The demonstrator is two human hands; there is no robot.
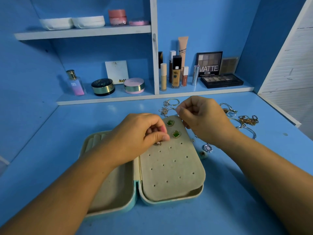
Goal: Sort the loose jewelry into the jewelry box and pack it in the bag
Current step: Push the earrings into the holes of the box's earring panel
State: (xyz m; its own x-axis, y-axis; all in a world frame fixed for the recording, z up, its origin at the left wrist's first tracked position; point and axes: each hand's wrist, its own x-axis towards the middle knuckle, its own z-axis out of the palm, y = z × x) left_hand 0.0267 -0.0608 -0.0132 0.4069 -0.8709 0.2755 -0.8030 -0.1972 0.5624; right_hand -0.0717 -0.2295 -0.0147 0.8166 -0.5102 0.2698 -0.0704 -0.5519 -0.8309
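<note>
A pale teal shell and beige felt lining are shown by the open rounded jewelry box (137, 194). Its beige earring panel (171, 168) is dotted with dark holes, where two square green-stoned, gold-rimmed earrings (176, 134) and a small gold earring (158, 142) are seen.

Palette box (209, 64) at back reads "MATTE", w/ "10 eyes… palette" below. White card (116, 72) says "NUDE", perfume btl (75, 83) "SB", tall tube (183, 48) partly "MAKE…".

Presenting matt, velvety lining on jewelry box panel (171, 168) beneath left hand (137, 138); showing shiny metal on earring (158, 142) at its thumb and on chains (248, 120) beside right hand (203, 119).
</note>
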